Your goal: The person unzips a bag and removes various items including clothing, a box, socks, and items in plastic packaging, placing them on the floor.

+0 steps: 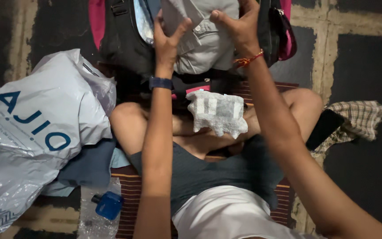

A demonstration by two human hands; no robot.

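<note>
Seated cross-legged, you gripped a grey shirt point(204, 40) with left hand point(166, 42) and right hand point(239, 28), steadying it at the backpack point(124, 44) mouth.

Grey plastic bag point(32, 132), blue-capped bottle point(105, 208) — checked cloth point(359, 117).

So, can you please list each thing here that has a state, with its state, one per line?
Backpack: open, shirt partly inside.
Grey shirt: folded, held by both hands.
Left hand: grip closed on the shirt.
Right hand: grip closed on the shirt.
White packet: lying on the lap.
Plastic bag: crumpled, on the floor.
Bottle: lying down, blue cap on.
</note>
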